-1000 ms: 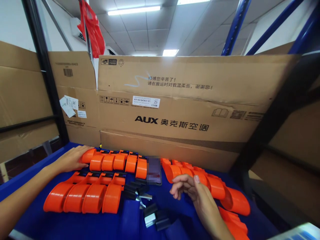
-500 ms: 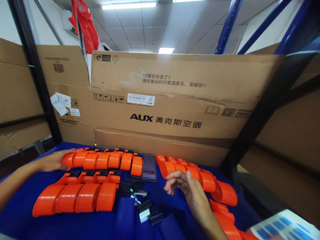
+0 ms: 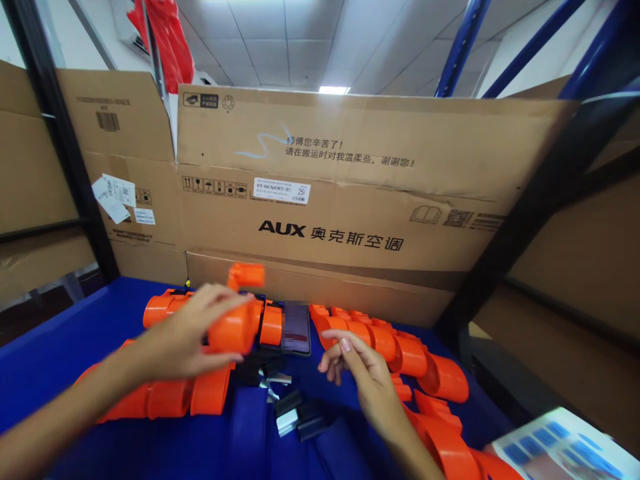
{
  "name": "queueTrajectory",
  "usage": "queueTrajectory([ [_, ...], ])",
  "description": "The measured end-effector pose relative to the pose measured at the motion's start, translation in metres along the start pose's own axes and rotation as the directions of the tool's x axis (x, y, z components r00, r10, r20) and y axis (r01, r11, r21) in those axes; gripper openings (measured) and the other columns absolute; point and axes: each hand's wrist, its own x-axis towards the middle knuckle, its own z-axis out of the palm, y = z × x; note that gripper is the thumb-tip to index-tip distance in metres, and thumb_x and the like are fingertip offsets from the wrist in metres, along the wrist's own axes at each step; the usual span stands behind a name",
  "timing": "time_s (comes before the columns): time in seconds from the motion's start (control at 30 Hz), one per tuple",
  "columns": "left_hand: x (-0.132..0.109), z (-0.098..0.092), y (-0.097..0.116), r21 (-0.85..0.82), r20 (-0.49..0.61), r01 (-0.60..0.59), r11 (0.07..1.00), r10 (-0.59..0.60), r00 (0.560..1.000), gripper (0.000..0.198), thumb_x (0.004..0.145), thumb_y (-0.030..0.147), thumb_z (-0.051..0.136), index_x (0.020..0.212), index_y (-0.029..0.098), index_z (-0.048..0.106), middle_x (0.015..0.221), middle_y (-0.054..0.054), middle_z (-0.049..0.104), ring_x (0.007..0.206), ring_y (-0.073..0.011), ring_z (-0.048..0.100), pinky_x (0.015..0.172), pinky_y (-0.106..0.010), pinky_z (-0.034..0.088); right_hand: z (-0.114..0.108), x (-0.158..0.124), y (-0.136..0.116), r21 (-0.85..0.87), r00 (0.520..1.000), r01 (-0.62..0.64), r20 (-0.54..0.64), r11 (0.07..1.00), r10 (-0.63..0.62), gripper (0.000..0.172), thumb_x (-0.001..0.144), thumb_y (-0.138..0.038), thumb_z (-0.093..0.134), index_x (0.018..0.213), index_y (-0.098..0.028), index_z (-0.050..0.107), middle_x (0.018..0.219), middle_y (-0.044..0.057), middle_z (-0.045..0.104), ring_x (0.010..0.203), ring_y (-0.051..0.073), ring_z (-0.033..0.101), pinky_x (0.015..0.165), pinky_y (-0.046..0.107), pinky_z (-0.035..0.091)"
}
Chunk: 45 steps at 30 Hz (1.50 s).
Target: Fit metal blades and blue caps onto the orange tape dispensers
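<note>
My left hand (image 3: 187, 337) is closed round an orange plastic tape dispenser (image 3: 235, 320) and holds it lifted above the rows on the blue table (image 3: 70, 333). Under and behind it lie two rows of the same orange dispensers (image 3: 170, 397). My right hand (image 3: 357, 370) hovers in the middle with its fingers loosely curled and apart, holding nothing. It is just in front of another row of orange dispensers (image 3: 400, 350) that runs off to the right. Small black and silver parts (image 3: 295, 417) lie between my two hands.
A dark phone (image 3: 296, 328) lies flat between the rows. A wall of cardboard boxes (image 3: 330, 200) stands right behind the table. Black and blue rack posts (image 3: 530, 207) frame the sides. A sheet of blue labels (image 3: 560, 443) lies at the lower right.
My left hand has left the far left end of the back row, taken up one orange dispenser and lifted it toward the middle. My right hand has barely moved.
</note>
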Motion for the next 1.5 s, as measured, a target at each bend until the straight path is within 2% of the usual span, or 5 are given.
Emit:
queueTrajectory([
  [0.3, 0.013, 0.104, 0.073, -0.398, 0.05, -0.249, 0.883, 0.292, 0.955, 0.089, 0.077, 0.038, 0.08, 0.154, 0.031, 0.036, 0.141, -0.015, 0.056, 0.121, -0.0362, 0.057, 0.103, -0.053, 0.049, -0.001, 0.01, 0.021, 0.024, 0.98, -0.142, -0.134, 0.99, 0.144, 0.046, 0.081, -0.066, 0.068, 0.084, -0.02, 0.065, 0.047, -0.006, 0.048, 0.039, 0.008, 0.033, 0.038, 0.021, 0.022],
  [0.53, 0.041, 0.133, 0.081, -0.913, 0.156, 0.263, 0.311, -0.33, 0.931, 0.062, 0.096, 0.048, 0.054, 0.153, 0.029, 0.037, 0.136, -0.012, 0.058, 0.115, -0.0276, 0.059, 0.104, -0.046, 0.042, 0.002, 0.009, 0.017, 0.051, 0.971, -0.154, -0.18, 0.987, 0.161, 0.047, 0.084, -0.067, 0.063, 0.086, -0.02, 0.063, 0.049, -0.005, 0.053, 0.038, 0.008, 0.033, 0.037, 0.02, 0.023],
  [0.87, 0.035, 0.138, 0.068, -0.96, 0.233, 0.051, -0.276, -0.684, 0.691, 0.071, 0.079, 0.043, 0.076, 0.142, 0.028, 0.047, 0.065, 0.007, 0.059, 0.052, -0.0119, 0.053, 0.054, -0.023, 0.042, 0.004, -0.004, 0.002, -0.423, 0.986, 0.076, 0.166, 0.903, -0.005, 0.039, 0.1, -0.052, 0.048, 0.094, -0.022, 0.074, 0.103, 0.007, 0.074, 0.099, 0.025, 0.065, 0.092, 0.038, 0.05],
  [1.07, 0.036, 0.143, 0.065, -0.937, 0.266, -0.028, -0.349, -0.761, 0.592, 0.072, 0.074, 0.05, 0.077, 0.135, 0.027, 0.047, 0.062, 0.008, 0.062, 0.043, -0.012, 0.054, 0.049, -0.024, 0.045, 0.017, -0.011, -0.019, -0.529, 0.86, 0.258, 0.507, 0.808, 0.057, 0.031, 0.104, -0.037, 0.046, 0.116, -0.029, 0.074, 0.115, 0.003, 0.074, 0.104, 0.024, 0.058, 0.101, 0.042, 0.042],
  [1.5, 0.035, 0.139, 0.071, -0.961, 0.242, 0.059, -0.269, -0.719, 0.652, 0.059, 0.087, 0.052, 0.066, 0.137, 0.028, 0.046, 0.061, 0.003, 0.065, 0.048, -0.0121, 0.053, 0.05, -0.021, 0.042, 0.007, -0.004, -0.004, -0.554, 0.92, 0.224, 0.392, 0.802, 0.014, 0.029, 0.103, -0.031, 0.049, 0.093, -0.027, 0.076, 0.094, 0.004, 0.075, 0.092, 0.024, 0.061, 0.088, 0.037, 0.046],
])
